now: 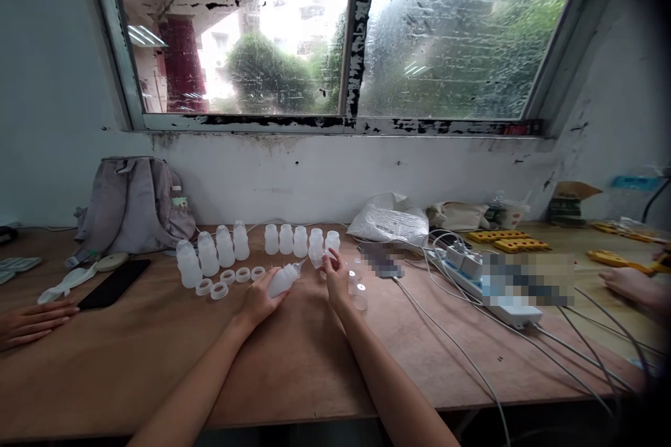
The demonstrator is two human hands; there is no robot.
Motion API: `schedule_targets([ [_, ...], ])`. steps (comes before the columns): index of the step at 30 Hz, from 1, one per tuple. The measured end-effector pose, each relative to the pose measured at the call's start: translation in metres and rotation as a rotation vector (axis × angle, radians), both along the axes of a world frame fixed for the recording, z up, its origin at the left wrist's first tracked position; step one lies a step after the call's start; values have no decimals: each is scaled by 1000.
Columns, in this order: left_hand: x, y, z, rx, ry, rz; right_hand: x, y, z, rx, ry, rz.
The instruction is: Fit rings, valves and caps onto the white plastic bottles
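My left hand point(261, 302) is wrapped round a frosted white baby bottle point(282, 281), tilted with its narrow clear top towards the right. In my right hand point(336, 276), a clear dome-shaped cap point(316, 257) is pinched between the fingers, apart from the bottle's tip. Several white collar rings point(219, 290) lie left of my left hand. Behind them stand several bottles with tops fitted point(208, 255). Farther right is a row of open-necked bottles point(286, 240). Small pale nipple-like pieces point(361, 290) rest beside my right hand, partly hidden by it.
A grey backpack point(133, 206) leans against the wall, near a black phone point(115, 283). Other people's hands show at left point(36, 323) and right point(637, 288). A plastic bag point(388, 220), power strip point(511, 309), cables and yellow tools point(611, 258) occupy the right side.
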State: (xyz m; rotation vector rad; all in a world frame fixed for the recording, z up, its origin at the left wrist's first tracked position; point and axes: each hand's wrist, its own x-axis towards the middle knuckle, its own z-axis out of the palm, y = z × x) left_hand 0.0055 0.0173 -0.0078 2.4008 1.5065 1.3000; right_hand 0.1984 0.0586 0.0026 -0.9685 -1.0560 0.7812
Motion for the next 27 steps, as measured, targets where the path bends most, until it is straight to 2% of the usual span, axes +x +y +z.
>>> schedule_targets([
  [4, 0, 0, -2, 5, 26, -26, -4, -4, 4, -27, 171, 27],
  [17, 1, -2, -1, -7, 60, -41, -14, -15, 5, -61, 143, 293],
  [27, 2, -2, -4, -31, 14, -77, -16, -20, 5, -66, 105, 321],
])
